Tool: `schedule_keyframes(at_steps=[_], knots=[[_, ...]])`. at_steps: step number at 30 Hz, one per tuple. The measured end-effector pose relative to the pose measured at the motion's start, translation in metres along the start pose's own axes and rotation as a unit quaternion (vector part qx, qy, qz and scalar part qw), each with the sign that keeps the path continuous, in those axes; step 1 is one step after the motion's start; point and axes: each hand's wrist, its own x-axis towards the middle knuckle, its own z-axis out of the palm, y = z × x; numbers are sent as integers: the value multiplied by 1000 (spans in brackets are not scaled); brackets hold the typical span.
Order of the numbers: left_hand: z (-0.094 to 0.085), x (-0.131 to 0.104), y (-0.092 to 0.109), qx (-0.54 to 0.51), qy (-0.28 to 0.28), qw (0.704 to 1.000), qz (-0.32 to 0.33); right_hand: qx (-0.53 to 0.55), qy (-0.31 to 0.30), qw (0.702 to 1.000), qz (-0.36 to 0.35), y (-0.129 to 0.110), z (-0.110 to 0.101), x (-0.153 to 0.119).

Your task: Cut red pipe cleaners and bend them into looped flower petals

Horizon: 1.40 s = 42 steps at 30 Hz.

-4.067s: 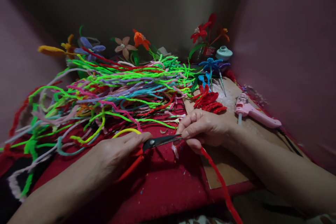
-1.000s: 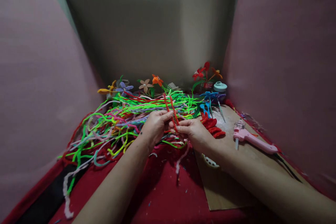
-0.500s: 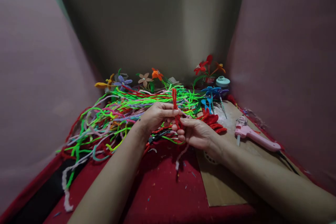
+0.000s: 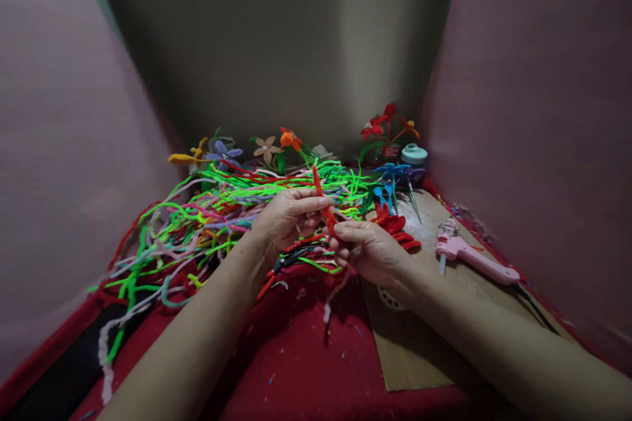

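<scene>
Near the middle of the view, a fuzzy red pipe cleaner piece [image 4: 318, 184] leans up and to the left between both hands. My left hand [image 4: 291, 214] pinches it partway up between thumb and fingers. My right hand [image 4: 363, 247] grips its lower end, with the thumb on top. Behind and left of the hands spreads a tangled pile of pipe cleaners [image 4: 237, 200], green, pink, white and red. Several finished red petals [image 4: 395, 223] lie just beyond my right hand. Black-handled pliers or scissors [image 4: 291, 258] rest under the hands.
A pink glue gun [image 4: 474, 256] lies on a cardboard sheet [image 4: 419, 355] at the right. Along the back stand an orange flower [image 4: 290, 138], red flowers [image 4: 374, 127], blue flowers [image 4: 394, 171] and a bottle with a pale blue lid [image 4: 413, 154]. Red cloth [image 4: 306, 355] covers the table.
The red piece has tilted further to the left, and both hands have shifted slightly left. The whole scene sits a little further left in view.
</scene>
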Motion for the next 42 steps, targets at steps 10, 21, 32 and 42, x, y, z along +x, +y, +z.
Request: schedule_keyframes(at_steps=[10,21,32,42], knots=[[8,-22,-12,37,79,996,-33,-154,69,981,-90,3,7,-4],[3,-32,-24,18,95,994,-47,-213,91,969,-88,7,14,-11],[2,-33,-33,-9,98,995,-27,-217,105,967,-84,8,13,-12],[4,-33,-37,-52,91,994,-28,-193,107,970,-98,11,11,-11]])
